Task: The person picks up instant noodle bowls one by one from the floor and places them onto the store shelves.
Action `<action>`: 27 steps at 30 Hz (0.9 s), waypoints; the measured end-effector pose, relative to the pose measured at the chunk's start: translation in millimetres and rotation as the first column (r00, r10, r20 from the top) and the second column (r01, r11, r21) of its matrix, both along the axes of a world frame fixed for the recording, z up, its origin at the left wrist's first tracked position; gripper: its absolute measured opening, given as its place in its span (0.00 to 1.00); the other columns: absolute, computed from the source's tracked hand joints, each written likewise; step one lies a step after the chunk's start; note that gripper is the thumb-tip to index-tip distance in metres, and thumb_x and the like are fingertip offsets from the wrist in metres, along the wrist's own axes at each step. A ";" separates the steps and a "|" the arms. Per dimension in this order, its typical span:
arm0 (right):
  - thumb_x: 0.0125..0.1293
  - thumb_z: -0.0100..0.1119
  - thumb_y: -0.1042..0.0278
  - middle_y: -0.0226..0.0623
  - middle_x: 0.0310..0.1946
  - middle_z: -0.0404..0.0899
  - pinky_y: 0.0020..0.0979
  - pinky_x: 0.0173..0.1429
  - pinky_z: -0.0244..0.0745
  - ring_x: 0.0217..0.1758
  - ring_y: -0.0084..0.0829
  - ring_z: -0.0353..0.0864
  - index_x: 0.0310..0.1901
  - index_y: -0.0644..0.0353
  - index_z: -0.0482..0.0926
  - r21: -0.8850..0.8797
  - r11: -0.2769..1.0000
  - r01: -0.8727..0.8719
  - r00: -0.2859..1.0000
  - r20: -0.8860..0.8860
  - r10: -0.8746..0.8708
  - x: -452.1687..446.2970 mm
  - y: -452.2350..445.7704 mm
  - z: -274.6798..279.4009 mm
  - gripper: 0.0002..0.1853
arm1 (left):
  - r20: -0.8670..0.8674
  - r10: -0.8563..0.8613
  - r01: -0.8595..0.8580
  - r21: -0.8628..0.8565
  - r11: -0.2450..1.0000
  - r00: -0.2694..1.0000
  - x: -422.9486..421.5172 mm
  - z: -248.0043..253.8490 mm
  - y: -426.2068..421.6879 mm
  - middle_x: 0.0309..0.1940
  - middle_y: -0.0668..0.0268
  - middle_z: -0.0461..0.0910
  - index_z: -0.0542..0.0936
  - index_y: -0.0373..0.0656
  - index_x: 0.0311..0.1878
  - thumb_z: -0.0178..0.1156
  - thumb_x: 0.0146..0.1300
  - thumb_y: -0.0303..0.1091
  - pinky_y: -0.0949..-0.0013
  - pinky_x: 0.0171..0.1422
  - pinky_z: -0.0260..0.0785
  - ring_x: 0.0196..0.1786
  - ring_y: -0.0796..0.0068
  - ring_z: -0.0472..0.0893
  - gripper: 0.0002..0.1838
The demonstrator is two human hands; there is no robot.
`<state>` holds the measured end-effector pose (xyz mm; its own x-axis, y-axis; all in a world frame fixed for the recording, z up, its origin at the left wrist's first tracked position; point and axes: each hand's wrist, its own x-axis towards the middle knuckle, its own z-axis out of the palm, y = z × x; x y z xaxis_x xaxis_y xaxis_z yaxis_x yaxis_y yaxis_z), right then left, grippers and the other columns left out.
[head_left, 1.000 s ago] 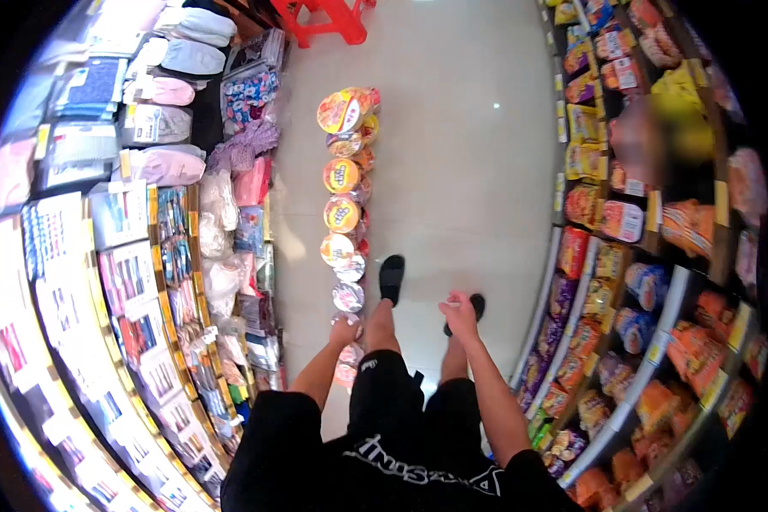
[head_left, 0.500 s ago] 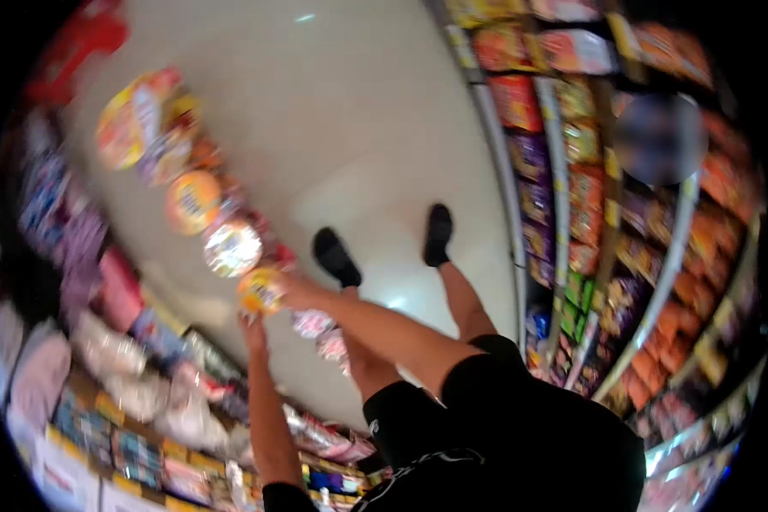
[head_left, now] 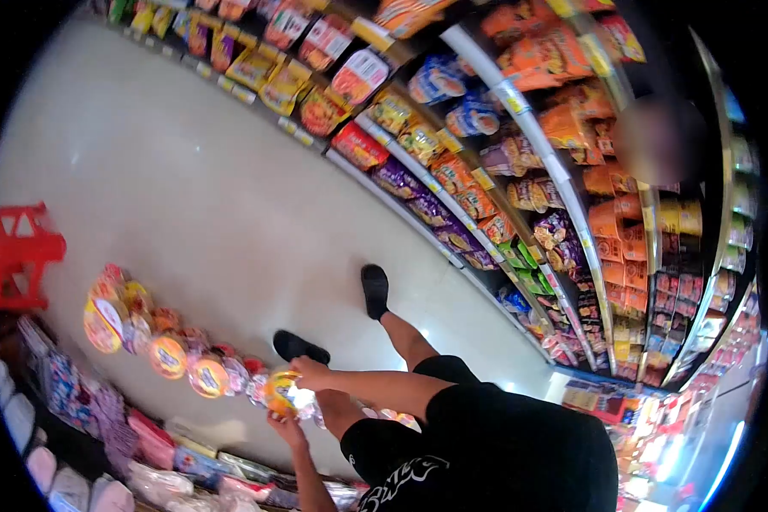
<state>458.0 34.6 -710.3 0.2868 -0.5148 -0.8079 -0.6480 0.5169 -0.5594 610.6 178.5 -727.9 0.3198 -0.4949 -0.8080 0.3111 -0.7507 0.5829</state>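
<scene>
My right hand (head_left: pixel 313 374) grips the upper side of a round tub (head_left: pixel 281 393) with a yellow lid and blue lettering. My left hand (head_left: pixel 288 428) holds the same tub from below, its fingers at the rim. The tub sits in a line with other round-lidded tubs (head_left: pixel 168 356) and small packs, running from my hands toward the far left. A second such tub, a pale-lidded one (head_left: pixel 208 376), lies just beside the held tub. What supports the line of tubs is hidden.
Tall shelves of bagged snacks (head_left: pixel 563 128) run along the right. A red plastic stool (head_left: pixel 19 256) stands on the pale floor (head_left: pixel 196 196) at far left. Packaged cloth goods (head_left: pixel 149 439) and light-coloured slippers (head_left: pixel 68 486) lie along the lower left.
My view has swung right, so the stool and more shelving now show. Both hands stay at the yellow-lidded tub. My feet appear lower and further left in view.
</scene>
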 end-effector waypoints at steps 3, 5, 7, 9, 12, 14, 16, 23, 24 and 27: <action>0.38 0.63 0.69 0.43 0.37 0.70 0.36 0.45 0.70 0.41 0.39 0.71 0.38 0.60 0.70 -0.155 0.951 0.268 0.962 0.090 -0.257 -69.9 -8.3 38.0 0.21 | -0.049 -0.118 0.108 -0.173 0.979 0.992 -55.4 51.1 -37.7 0.44 0.61 0.69 0.58 0.43 0.60 0.59 0.59 0.30 0.71 0.38 0.71 0.39 0.72 0.73 0.28; 0.41 0.61 0.72 0.38 0.35 0.68 0.31 0.38 0.71 0.39 0.29 0.69 0.42 0.57 0.65 -0.047 0.903 0.426 0.900 0.117 -0.419 -123.7 -18.9 87.4 0.23 | 0.097 -0.324 0.338 -0.313 0.888 0.941 -87.4 49.3 -51.7 0.43 0.63 0.70 0.60 0.42 0.59 0.59 0.59 0.30 0.70 0.41 0.69 0.39 0.74 0.73 0.26; 0.49 0.60 0.71 0.38 0.36 0.70 0.31 0.36 0.73 0.36 0.28 0.74 0.48 0.54 0.61 0.047 0.796 0.603 0.771 0.221 -0.597 -179.9 -18.8 129.7 0.24 | 0.316 -0.445 0.542 -0.381 0.749 0.838 -136.2 135.7 -100.2 0.40 0.66 0.70 0.61 0.44 0.58 0.60 0.59 0.31 0.76 0.39 0.66 0.39 0.79 0.70 0.26; 0.51 0.61 0.70 0.36 0.36 0.69 0.31 0.35 0.76 0.36 0.29 0.76 0.49 0.52 0.61 0.046 0.753 0.657 0.746 0.104 -0.658 -231.7 -39.4 238.4 0.24 | 0.018 -0.447 0.390 -0.522 0.759 0.894 -183.4 165.8 -130.6 0.40 0.66 0.69 0.62 0.43 0.59 0.59 0.60 0.31 0.72 0.43 0.67 0.41 0.78 0.70 0.25; 0.52 0.60 0.72 0.35 0.36 0.68 0.31 0.33 0.77 0.33 0.30 0.76 0.45 0.53 0.60 -0.077 0.445 0.892 0.443 0.349 -0.826 -304.1 -10.2 182.6 0.21 | 0.214 -0.627 0.632 -0.515 0.579 0.749 -257.8 260.6 -180.0 0.51 0.60 0.64 0.62 0.46 0.62 0.57 0.61 0.32 0.71 0.46 0.68 0.46 0.70 0.70 0.26; 0.53 0.60 0.73 0.37 0.36 0.68 0.34 0.30 0.78 0.34 0.31 0.77 0.44 0.54 0.59 -0.097 0.303 0.948 0.316 0.390 -0.865 -340.1 -15.3 257.1 0.21 | 0.239 -0.694 0.666 -0.597 0.447 0.680 -305.7 295.5 -204.8 0.51 0.58 0.61 0.63 0.46 0.62 0.57 0.60 0.31 0.69 0.48 0.69 0.49 0.68 0.69 0.26; 0.54 0.59 0.73 0.37 0.36 0.69 0.36 0.30 0.79 0.35 0.32 0.78 0.44 0.55 0.59 0.014 0.122 0.992 0.100 0.484 -0.869 -375.6 -14.8 304.0 0.20 | 0.342 -0.732 0.708 -0.655 0.265 0.590 -353.4 327.3 -225.1 0.51 0.57 0.60 0.63 0.45 0.62 0.58 0.59 0.30 0.68 0.49 0.70 0.52 0.65 0.67 0.28; 0.56 0.57 0.71 0.39 0.33 0.75 0.38 0.31 0.81 0.27 0.30 0.79 0.46 0.58 0.62 0.141 -0.174 0.975 -0.223 0.676 -0.702 -508.1 -9.3 365.9 0.18 | 0.771 -0.572 0.775 -0.533 -0.339 0.280 -515.7 421.2 -268.5 0.54 0.53 0.63 0.61 0.45 0.64 0.59 0.55 0.28 0.61 0.58 0.63 0.56 0.59 0.65 0.33; 0.57 0.57 0.71 0.38 0.31 0.75 0.37 0.29 0.80 0.25 0.30 0.79 0.45 0.59 0.64 0.168 -0.162 0.972 -0.234 0.703 -0.672 -528.1 -7.9 364.3 0.16 | 0.837 -0.491 0.768 -0.473 -0.432 0.240 -536.3 433.3 -272.7 0.55 0.51 0.64 0.61 0.44 0.65 0.60 0.54 0.28 0.60 0.60 0.62 0.57 0.57 0.65 0.33; 0.56 0.60 0.69 0.32 0.26 0.73 0.36 0.26 0.80 0.24 0.28 0.77 0.36 0.59 0.65 0.201 -0.188 0.962 -0.274 0.748 -0.605 -575.6 -10.1 373.0 0.13 | 0.812 -0.516 0.728 -0.525 -0.440 0.274 -592.6 446.6 -281.0 0.56 0.49 0.65 0.59 0.39 0.63 0.63 0.51 0.31 0.59 0.64 0.57 0.58 0.54 0.65 0.36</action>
